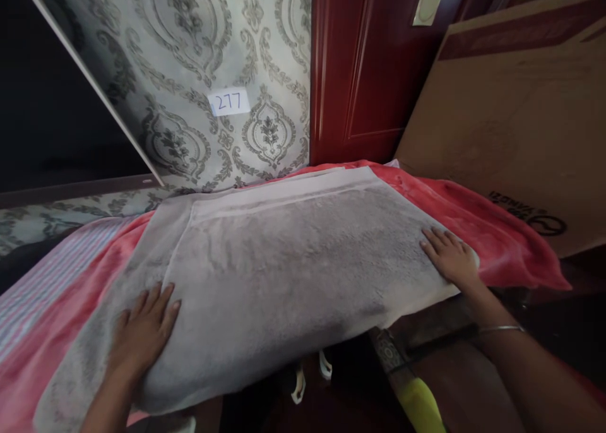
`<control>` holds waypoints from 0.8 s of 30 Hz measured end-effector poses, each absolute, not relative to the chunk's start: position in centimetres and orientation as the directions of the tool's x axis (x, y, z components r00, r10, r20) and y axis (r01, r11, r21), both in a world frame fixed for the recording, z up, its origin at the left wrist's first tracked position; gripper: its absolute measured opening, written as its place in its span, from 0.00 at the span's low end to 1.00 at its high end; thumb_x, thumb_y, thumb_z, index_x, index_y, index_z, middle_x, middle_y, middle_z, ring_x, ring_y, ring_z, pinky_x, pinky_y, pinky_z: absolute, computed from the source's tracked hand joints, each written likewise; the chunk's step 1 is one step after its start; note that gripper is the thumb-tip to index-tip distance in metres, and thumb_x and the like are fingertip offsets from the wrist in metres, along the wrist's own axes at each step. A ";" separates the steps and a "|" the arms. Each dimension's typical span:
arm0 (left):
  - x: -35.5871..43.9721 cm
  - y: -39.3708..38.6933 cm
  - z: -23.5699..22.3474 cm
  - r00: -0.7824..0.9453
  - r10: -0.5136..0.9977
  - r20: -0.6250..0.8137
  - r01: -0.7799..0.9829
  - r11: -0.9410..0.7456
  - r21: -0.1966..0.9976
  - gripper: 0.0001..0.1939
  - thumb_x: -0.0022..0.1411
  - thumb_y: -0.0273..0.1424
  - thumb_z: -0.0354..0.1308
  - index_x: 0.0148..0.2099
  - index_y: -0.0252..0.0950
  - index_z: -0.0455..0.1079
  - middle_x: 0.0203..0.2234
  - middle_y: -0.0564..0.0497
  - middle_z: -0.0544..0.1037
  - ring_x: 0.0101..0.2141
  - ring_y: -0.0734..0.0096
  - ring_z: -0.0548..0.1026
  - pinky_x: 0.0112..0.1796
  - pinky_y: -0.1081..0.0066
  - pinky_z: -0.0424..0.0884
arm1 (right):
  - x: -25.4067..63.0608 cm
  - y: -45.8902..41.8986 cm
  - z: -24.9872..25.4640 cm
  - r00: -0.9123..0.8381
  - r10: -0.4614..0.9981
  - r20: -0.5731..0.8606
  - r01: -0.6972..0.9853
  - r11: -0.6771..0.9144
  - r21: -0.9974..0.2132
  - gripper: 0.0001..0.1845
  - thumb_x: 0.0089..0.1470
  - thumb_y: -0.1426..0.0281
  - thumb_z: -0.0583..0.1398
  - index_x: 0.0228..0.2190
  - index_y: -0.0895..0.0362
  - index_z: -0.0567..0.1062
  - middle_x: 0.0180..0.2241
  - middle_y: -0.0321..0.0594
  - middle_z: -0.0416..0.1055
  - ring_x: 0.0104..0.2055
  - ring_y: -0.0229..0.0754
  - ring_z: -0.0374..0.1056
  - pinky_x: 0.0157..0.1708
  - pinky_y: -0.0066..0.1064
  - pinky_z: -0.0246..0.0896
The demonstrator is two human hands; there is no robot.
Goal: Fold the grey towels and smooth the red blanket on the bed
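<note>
A grey towel (pixel 284 262), folded over on itself with a pale band along its far edge, lies spread in front of me. My left hand (pixel 142 332) rests flat on its near left part, fingers spread. At the right end of the towel, my right hand (pixel 449 256) also lies flat with its fingers apart, close to the corner. Neither hand grips anything. Beneath the towel is a red cloth (pixel 511 231), showing at both sides.
A striped cloth (pixel 52 281) shows at the left, below a dark screen (pixel 66 92). A large cardboard box (pixel 516 117) leans at the right by a red door (pixel 360 67). A paper label reading 277 (pixel 230 101) is on the patterned wall. Two pale handles (pixel 299 385) show below the towel.
</note>
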State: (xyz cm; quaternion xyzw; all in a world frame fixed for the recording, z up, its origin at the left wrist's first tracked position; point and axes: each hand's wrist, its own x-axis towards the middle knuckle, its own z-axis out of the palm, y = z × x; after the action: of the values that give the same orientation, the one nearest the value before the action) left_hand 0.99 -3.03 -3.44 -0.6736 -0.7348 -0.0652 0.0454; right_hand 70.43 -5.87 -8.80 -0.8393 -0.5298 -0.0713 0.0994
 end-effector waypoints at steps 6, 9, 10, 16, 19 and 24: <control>4.7 -1.3 -1.2 -0.085 0.980 0.177 0.996 0.088 -0.008 0.32 0.69 0.44 0.36 0.62 0.34 0.69 0.63 0.37 0.66 0.64 0.43 0.60 0.60 0.41 0.59 | 66.9 -4.4 -6.1 0.461 0.877 0.132 0.884 -0.442 -0.150 0.31 0.66 0.59 0.42 0.64 0.55 0.65 0.66 0.50 0.59 0.67 0.60 0.53 0.60 0.64 0.51; 12.1 0.0 0.2 0.173 0.973 0.151 0.984 -0.177 0.017 0.28 0.68 0.38 0.42 0.65 0.34 0.64 0.65 0.39 0.65 0.65 0.50 0.61 0.61 0.48 0.60 | 61.4 -2.0 -4.3 0.264 0.943 0.203 0.954 -0.224 -0.202 0.31 0.68 0.60 0.41 0.66 0.55 0.62 0.67 0.50 0.57 0.69 0.56 0.51 0.62 0.61 0.51; 15.2 0.3 0.5 0.277 0.949 0.150 0.957 -0.287 0.046 0.29 0.68 0.38 0.44 0.68 0.34 0.60 0.66 0.39 0.63 0.66 0.52 0.59 0.63 0.50 0.58 | 59.1 -1.0 -4.0 0.185 0.956 0.226 0.968 -0.137 -0.211 0.31 0.68 0.60 0.42 0.67 0.54 0.60 0.68 0.49 0.55 0.69 0.55 0.49 0.63 0.60 0.50; 29.2 2.3 -0.8 0.589 0.806 0.065 0.790 -0.590 0.167 0.35 0.70 0.46 0.44 0.73 0.35 0.49 0.71 0.37 0.48 0.70 0.49 0.46 0.66 0.43 0.45 | 49.6 3.1 -5.0 -0.041 0.979 0.201 0.984 0.075 -0.164 0.31 0.68 0.54 0.45 0.68 0.46 0.56 0.70 0.42 0.49 0.71 0.56 0.46 0.64 0.58 0.48; 30.0 2.7 -2.6 0.610 0.792 0.015 0.778 -0.602 0.181 0.35 0.70 0.51 0.41 0.72 0.39 0.52 0.72 0.42 0.48 0.71 0.49 0.43 0.66 0.40 0.40 | 49.1 3.2 -6.4 -0.048 0.985 0.168 0.993 0.065 -0.100 0.31 0.68 0.53 0.45 0.68 0.46 0.58 0.70 0.41 0.49 0.71 0.57 0.45 0.64 0.59 0.46; 25.5 2.8 -3.2 0.502 0.865 0.006 0.851 -0.495 0.174 0.35 0.70 0.52 0.40 0.73 0.42 0.51 0.72 0.47 0.48 0.71 0.50 0.42 0.67 0.40 0.38 | 49.8 3.1 -7.0 -0.060 0.988 0.143 0.995 0.071 -0.071 0.33 0.67 0.54 0.43 0.68 0.49 0.56 0.71 0.41 0.47 0.71 0.57 0.43 0.64 0.59 0.46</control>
State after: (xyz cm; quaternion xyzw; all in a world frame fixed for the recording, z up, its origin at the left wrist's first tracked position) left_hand 25.52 2.77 -3.22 -0.8633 -0.4970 -0.0463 -0.0743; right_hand 49.81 3.08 -6.97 -0.6811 -0.7278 -0.0231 0.0768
